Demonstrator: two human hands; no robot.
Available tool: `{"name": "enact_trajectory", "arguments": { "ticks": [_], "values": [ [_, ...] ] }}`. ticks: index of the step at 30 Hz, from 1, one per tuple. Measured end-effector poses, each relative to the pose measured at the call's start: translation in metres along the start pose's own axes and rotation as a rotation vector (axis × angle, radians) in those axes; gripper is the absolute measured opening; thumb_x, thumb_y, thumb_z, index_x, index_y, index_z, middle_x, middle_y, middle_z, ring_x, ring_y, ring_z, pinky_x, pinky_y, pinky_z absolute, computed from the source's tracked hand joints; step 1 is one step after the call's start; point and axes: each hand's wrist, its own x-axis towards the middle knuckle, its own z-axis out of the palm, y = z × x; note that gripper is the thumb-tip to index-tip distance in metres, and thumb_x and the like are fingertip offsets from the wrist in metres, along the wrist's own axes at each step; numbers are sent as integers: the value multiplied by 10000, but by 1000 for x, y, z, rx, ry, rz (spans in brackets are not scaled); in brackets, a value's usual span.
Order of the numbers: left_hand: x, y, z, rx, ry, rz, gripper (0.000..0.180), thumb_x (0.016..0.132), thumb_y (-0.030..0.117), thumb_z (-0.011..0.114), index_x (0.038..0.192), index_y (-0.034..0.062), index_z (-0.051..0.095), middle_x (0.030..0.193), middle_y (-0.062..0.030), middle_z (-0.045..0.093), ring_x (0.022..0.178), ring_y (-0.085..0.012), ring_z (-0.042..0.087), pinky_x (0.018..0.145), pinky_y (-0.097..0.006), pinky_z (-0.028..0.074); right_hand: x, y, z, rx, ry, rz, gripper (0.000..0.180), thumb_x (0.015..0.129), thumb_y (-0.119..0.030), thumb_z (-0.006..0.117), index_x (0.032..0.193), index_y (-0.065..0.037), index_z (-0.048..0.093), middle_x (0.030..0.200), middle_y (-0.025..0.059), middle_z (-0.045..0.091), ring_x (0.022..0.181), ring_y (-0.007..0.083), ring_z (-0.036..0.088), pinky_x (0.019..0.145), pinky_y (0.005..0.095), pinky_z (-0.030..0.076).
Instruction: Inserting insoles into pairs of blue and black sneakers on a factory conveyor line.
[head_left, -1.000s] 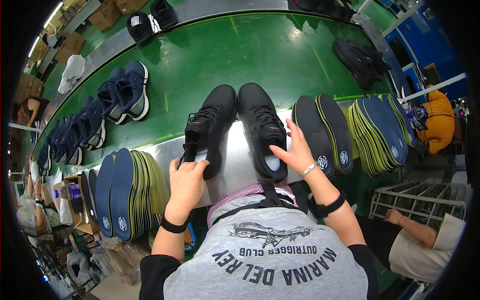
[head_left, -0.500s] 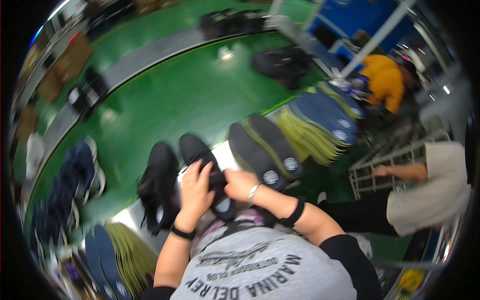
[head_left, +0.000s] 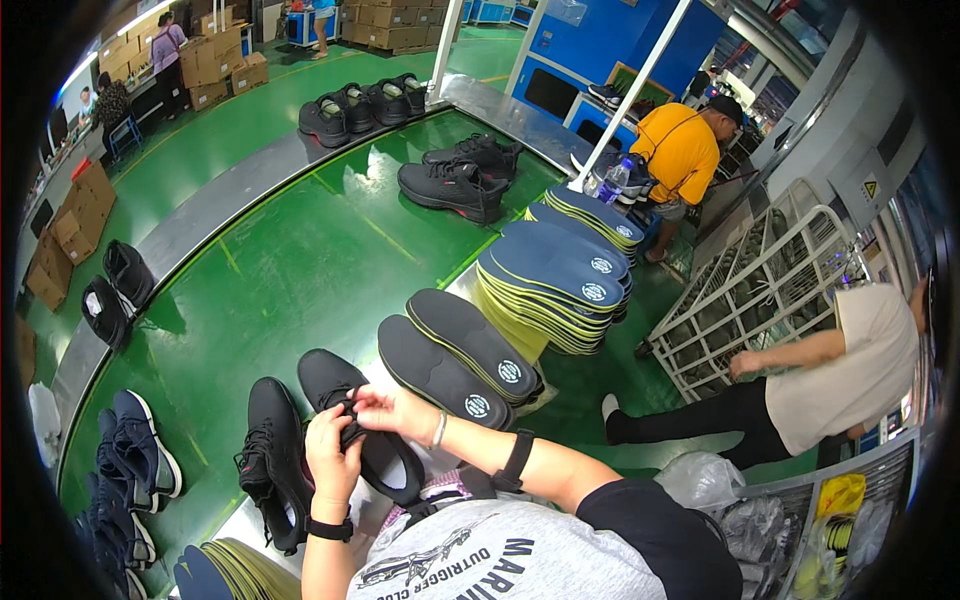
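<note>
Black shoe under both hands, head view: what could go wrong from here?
1. Both hands, left hand and right hand, work the black shoe close to the near table edge; it could slip off.
2. The grey insoles lie right beside the right forearm; a sweep might knock them off.

Shoes [head_left: 318, 440] left — insoles [head_left: 458, 360] right
</note>
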Motion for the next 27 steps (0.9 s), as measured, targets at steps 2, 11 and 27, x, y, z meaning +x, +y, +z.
{"name": "enact_trajectory", "arguments": {
  "ticks": [2,11,27],
  "values": [
    [0,0,0,-3,44,-14,357,571,19,677,903,31,546,943,-112,576,893,-307,525,796,-377,413,4,1,-15,227,335,282,375,781,-213,620,1069,-9,492,990,52,521,915,96,494,773,231,430],
    [16,-13,9,-444,113,-448,290,733,189,637,947,11,557,803,-106,597,759,-191,576,661,-277,444,1,-3,6,-717,165,-226,329,732,-161,593,1014,4,556,1000,140,533,955,263,485,799,343,412],
    [22,-49,3,-920,-260,-768,325,817,136,547,1093,-18,470,982,-44,538,880,-86,493,771,-222,406,24,-2,-1,9,137,260,204,807,-154,545,901,20,594,817,26,584,716,101,528,663,223,412]
  ]
}}
